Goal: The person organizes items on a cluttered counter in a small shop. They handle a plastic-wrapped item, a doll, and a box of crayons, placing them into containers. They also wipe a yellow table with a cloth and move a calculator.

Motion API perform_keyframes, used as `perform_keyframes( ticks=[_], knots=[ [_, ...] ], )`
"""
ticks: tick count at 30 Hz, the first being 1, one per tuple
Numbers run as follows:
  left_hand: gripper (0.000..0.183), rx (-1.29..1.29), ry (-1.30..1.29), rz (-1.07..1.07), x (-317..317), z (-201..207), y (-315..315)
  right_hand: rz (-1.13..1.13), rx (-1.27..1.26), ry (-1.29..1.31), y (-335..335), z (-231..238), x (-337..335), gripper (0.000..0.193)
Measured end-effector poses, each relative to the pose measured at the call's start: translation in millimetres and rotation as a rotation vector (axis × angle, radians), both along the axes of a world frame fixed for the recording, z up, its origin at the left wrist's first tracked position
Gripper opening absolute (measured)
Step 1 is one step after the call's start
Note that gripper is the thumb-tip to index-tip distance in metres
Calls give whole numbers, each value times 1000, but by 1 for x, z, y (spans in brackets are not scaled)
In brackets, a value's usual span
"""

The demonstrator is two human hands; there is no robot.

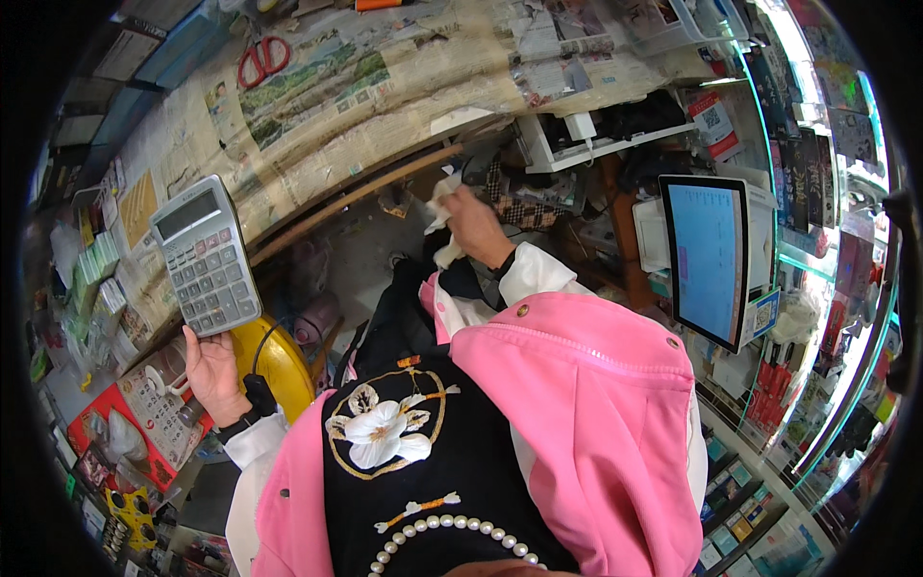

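My left hand [213, 373] grips the lower edge of a large grey calculator [208, 255], its fingers mostly behind it and the keys facing up. The calculator is tilted beside the paper-covered counter [317, 144]. In front of my body, my right hand [473, 226] is closed on a crumpled whitish cloth [445, 200], part of which hangs below the fingers. The hand is low, past the counter's near edge and above the floor. A plaid bag or cloth [524, 197] lies just beyond it.
Red-handled scissors [263, 62] lie on the counter. To the right stands a monitor [707, 260] with a lit blue screen, next to glass display shelves. A white shelf [606, 149] sits under the counter. A yellow stool [272, 365] is beside my left arm.
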State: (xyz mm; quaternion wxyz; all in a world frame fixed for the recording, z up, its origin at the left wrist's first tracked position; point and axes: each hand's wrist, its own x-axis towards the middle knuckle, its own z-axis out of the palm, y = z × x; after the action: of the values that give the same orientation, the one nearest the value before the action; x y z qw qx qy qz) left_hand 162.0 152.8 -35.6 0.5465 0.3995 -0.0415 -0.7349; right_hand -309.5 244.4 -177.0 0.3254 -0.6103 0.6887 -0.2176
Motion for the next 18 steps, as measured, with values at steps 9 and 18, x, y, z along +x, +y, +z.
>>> perform_keyframes(
  ticks=[9,18],
  knots=[
    [34,-25,4,11,13,-5,15,-113,-133,-155,-10,-8,-24,32],
    [35,-36,-3,64,32,-9,30,-483,-435,-98,-95,8,39,18]
  ],
)
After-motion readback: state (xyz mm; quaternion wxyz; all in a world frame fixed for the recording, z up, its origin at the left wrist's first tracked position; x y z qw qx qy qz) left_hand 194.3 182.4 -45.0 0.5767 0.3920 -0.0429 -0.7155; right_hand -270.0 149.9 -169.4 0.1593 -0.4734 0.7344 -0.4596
